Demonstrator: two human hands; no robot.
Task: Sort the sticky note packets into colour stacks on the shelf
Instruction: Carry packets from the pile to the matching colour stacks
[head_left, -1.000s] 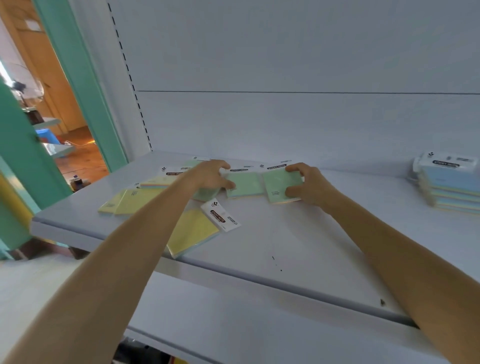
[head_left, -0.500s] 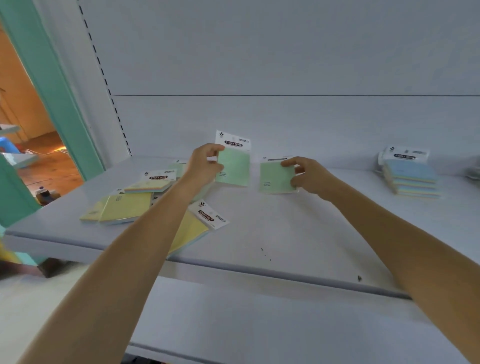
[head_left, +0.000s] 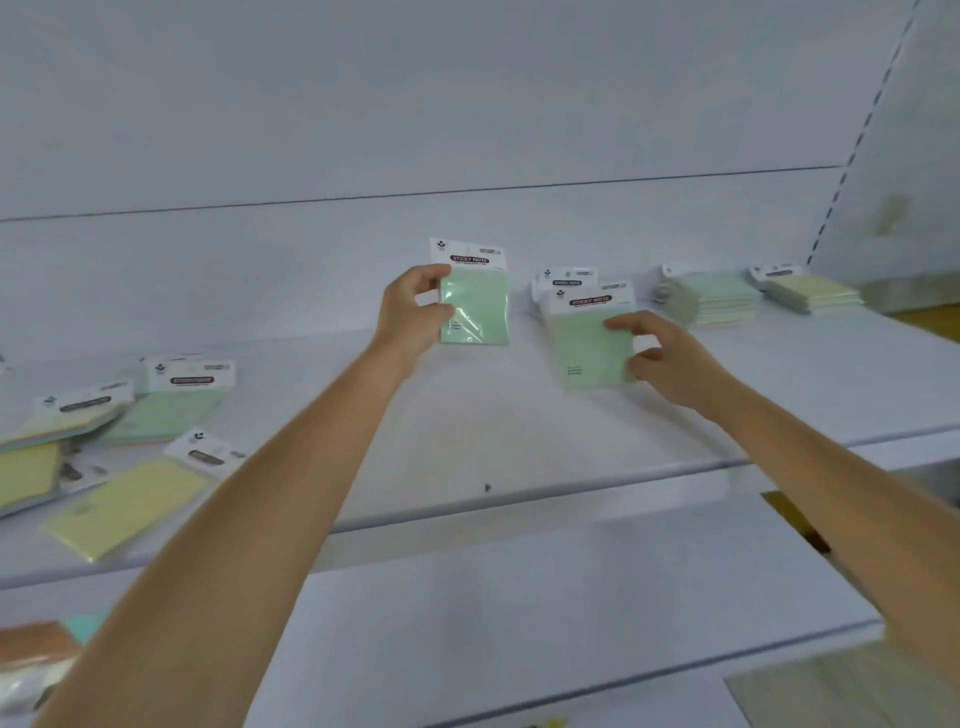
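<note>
My left hand (head_left: 413, 312) pinches a green sticky note packet (head_left: 474, 304) by its left edge and holds it upright above the white shelf (head_left: 467, 441). My right hand (head_left: 660, 358) grips a second green packet (head_left: 589, 340) by its right edge, tilted, in front of a stack of packets (head_left: 563, 283) near the back panel. Further right stand a green stack (head_left: 719, 299) and a yellow stack (head_left: 810, 291). At the left lies a loose pile with a green packet (head_left: 166, 405) and yellow packets (head_left: 130, 504).
A lower white shelf (head_left: 519, 613) juts out below the front edge. Orange and teal packets (head_left: 47, 639) show at the bottom left. The shelf's perforated upright (head_left: 852, 156) bounds the right side, with the white back panel behind the stacks.
Both hands lifted their green packets off the shelf and carried them rightward. The view swung right, bringing the sorted stacks into sight and pushing the loose pile to the left.
</note>
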